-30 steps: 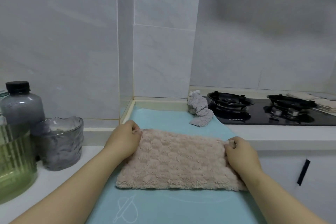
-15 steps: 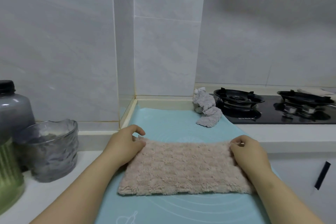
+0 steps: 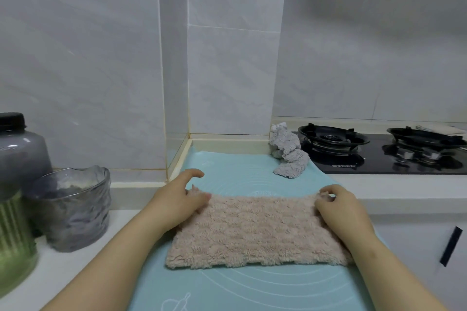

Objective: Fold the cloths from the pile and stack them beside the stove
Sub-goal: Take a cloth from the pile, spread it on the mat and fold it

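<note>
In the head view, the pink cloth (image 3: pixel 255 232) lay flat on a teal mat (image 3: pixel 237 174) that covered the surface (image 3: pixel 83 265), its long edges running left to right in front of the person. The mat likely gave it a clean, smooth bed for folding.

The left hand (image 3: pixel 177 203) rested on the cloth's far left corner with thumb and fingers pinching the fabric there, the forefinger lifted clear. The right hand (image 3: pixel 343 209) had its fingers curled over the far right corner, pinching it as well. Both corners rose a little off the mat. Holding the two far corners at once suggested a fold toward the near edge, since matched grips would bring the edge over evenly.

A crumpled grey cloth (image 3: pixel 288 156) sat near the back of the mat, just beside the stove (image 3: pixel 374 161) and apart from the pink one; it looked unfolded and so probably awaited its turn. To the left stood a ribbed glass cup (image 3: pixel 73 207) and a dark-capped bottle (image 3: pixel 17 149), well clear of the working space.
</note>
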Demonstrator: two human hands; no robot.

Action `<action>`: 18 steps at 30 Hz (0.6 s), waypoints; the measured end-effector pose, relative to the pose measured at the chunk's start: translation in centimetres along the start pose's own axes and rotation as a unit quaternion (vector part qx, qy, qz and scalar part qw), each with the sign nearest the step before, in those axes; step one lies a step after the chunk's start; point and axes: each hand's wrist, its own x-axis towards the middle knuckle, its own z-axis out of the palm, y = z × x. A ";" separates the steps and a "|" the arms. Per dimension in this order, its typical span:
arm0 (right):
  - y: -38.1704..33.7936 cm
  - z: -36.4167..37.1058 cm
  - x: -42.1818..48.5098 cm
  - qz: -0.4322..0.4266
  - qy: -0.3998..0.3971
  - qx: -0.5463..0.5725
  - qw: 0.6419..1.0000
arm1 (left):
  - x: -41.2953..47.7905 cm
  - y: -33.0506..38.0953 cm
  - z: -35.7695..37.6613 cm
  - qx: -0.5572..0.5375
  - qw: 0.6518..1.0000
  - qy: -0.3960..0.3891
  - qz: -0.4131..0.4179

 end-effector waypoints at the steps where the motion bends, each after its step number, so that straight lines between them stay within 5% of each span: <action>1: 0.0 0.0 0.0 0.006 -0.006 0.004 1.000 | 0.0 -0.1 -0.2 0.005 1.000 -0.026 -0.002; 4: -0.1 -0.2 -0.2 -0.007 0.016 0.014 1.000 | 0.0 -0.4 -0.2 0.037 0.999 -0.023 0.006; 8: -0.5 -0.5 -0.3 -0.057 0.098 0.043 0.993 | -0.3 0.0 0.1 -0.011 0.997 0.076 0.003; 11: -0.4 -0.4 -0.2 -0.058 0.079 -0.015 0.995 | -0.4 0.0 0.7 0.072 0.992 0.105 0.011; 18: -1.0 -1.4 -1.2 0.014 -0.035 -0.144 0.989 | -1.5 1.0 0.3 0.115 0.992 -0.054 0.012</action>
